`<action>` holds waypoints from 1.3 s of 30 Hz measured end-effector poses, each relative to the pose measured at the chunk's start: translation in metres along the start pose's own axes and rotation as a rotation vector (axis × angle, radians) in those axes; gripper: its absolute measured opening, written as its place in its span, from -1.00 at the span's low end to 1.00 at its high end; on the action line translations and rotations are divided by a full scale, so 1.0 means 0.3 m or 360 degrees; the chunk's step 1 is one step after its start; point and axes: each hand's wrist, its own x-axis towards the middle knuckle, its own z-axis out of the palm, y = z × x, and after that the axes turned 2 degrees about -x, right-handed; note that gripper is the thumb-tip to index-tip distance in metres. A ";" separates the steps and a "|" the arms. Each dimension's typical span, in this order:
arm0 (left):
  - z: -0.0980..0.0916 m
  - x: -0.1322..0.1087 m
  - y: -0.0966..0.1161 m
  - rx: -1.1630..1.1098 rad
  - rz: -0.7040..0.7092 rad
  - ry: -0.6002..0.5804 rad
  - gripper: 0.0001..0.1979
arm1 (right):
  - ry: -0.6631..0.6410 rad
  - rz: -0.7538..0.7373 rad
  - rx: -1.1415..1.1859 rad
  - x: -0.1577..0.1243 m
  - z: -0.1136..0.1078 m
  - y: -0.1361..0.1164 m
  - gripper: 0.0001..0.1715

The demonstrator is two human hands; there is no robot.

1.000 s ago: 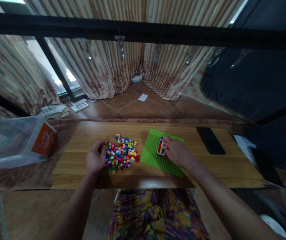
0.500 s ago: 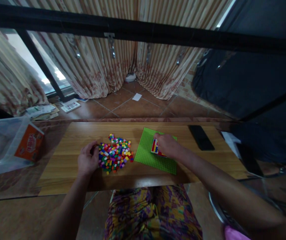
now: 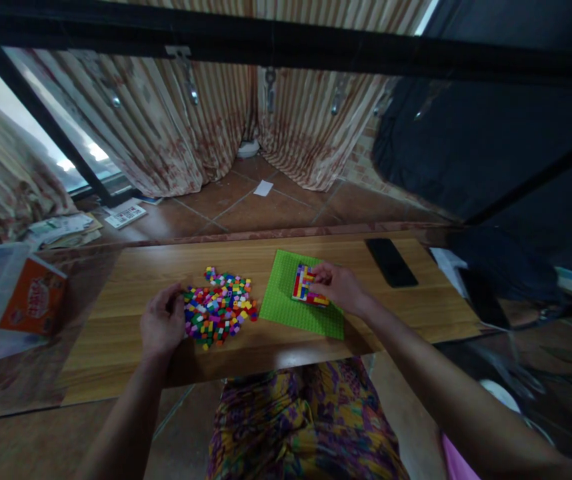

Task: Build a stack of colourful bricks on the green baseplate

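The left hand (image 3: 163, 321), fingers curled, is at the left edge of the loose bricks (image 3: 221, 308) on the table (image 3: 111, 300), and I cannot tell whether it pinches any. The right hand (image 3: 339, 288) has its fingers bent over the right side of the block (image 3: 303, 285) (low, with red, yellow, blue and white showing), though whether they grip a piece there is too small to tell. That block sits on the green plate (image 3: 277, 303), between the bricks on its left and 1 black phone (image 3: 391, 263) on its right, all 4 on the table.
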 end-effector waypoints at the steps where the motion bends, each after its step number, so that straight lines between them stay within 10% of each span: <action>1: 0.002 0.000 -0.003 -0.0002 -0.0006 -0.0003 -0.63 | -0.0016 0.0002 -0.0048 0.001 0.002 -0.006 -0.70; 39: 0.005 -0.001 -0.012 -0.0063 -0.0019 0.0032 -0.65 | 0.0013 -0.0150 -0.0477 -0.052 0.008 -0.075 -0.87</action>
